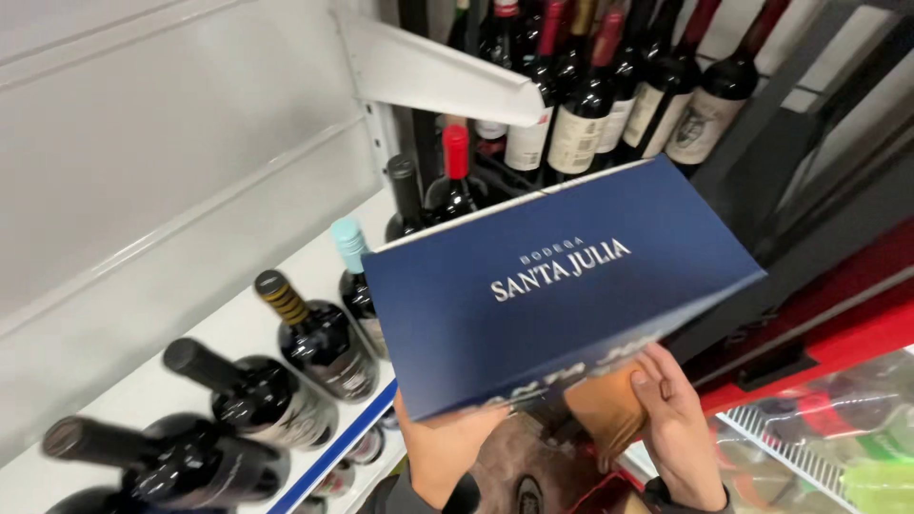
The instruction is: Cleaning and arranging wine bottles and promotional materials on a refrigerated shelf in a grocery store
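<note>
White shop shelf (238, 333) along the wall carried dark wine bottles (319, 338) with red, teal and striped caps. Both hands, left hand (443, 452) and right hand (678, 428), were clamped under a navy carton (562, 276), raised beside the shelf. Stiff card, likely heavy; best gripped beneath. Pale lettering on its top face.

Both hands low centre of frame, raised palms-in: left hand (446, 455) mostly hidden, right hand (678, 428) with fingers (657, 369) curled upward, gripping, dark sleeves at wrists.
</note>
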